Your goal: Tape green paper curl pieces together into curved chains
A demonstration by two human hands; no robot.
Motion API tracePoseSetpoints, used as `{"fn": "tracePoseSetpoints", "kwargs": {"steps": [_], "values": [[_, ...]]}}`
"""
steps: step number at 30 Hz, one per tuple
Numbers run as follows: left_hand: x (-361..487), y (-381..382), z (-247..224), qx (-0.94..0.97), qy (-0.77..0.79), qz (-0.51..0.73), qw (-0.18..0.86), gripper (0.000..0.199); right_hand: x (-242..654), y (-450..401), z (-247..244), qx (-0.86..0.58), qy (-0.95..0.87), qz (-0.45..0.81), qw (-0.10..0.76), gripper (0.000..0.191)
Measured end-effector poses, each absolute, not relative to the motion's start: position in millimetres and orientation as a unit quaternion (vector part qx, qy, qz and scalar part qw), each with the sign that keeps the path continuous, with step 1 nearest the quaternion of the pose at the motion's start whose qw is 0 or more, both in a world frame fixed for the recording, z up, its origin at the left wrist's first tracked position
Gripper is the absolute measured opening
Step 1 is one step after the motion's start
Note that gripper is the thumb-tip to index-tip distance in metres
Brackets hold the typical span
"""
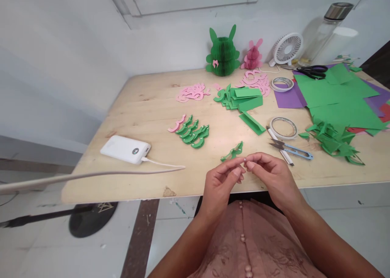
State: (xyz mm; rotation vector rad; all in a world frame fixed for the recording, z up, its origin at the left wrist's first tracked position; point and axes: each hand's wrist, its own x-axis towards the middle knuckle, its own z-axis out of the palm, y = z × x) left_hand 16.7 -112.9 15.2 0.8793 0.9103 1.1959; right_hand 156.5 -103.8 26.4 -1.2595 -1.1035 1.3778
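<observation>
Near the table's front edge, my left hand (224,181) and my right hand (272,176) meet at the fingertips. Between the tips is a tiny whitish bit (244,160), too small to name. Both hands are closed in a loose pinch. Just behind my left fingers lies a wavy green paper cutout (234,151) with small white spots. Further left, several similar green cutouts (191,134) lie in a row beside a pink one (177,124). A folded green strip (252,122) lies behind my right hand.
Tape rolls (283,128), blue snips (292,149) and a white marker (280,147) lie right. Green scraps (335,142) and coloured sheets (338,91) are beyond. Green (224,55) and pink (252,58) paper figures and a fan (288,48) stand behind. A power bank (125,149) trails its cable leftward.
</observation>
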Motion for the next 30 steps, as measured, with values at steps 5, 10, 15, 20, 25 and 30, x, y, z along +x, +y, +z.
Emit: {"fn": "tracePoseSetpoints", "kwargs": {"steps": [5,10,15,20,25,30], "values": [[15.3,-113.2,13.5,0.444,0.430,0.525,0.585,0.026,153.5,-102.3,29.3,-0.520,-0.426,0.573,0.468,0.012],[14.8,-114.3,12.0,0.484,0.439,0.518,0.552,0.027,151.5,-100.1,31.0,-0.521,-0.406,0.584,0.472,0.015],[15.7,-114.3,10.9,0.485,0.454,0.515,0.542,0.026,150.6,-99.4,29.7,-0.525,-0.407,0.580,0.472,0.014],[15.1,-116.3,10.5,0.499,0.459,0.507,0.533,0.025,150.2,-98.7,28.4,-0.526,-0.420,0.572,0.469,0.014],[14.5,-118.2,12.1,0.550,0.461,0.509,0.475,0.025,148.3,-100.1,29.7,-0.532,-0.418,0.566,0.471,0.014],[14.8,-119.9,12.4,0.621,0.461,0.504,0.384,0.029,147.1,-102.4,30.2,-0.534,-0.415,0.565,0.473,0.013]]}}
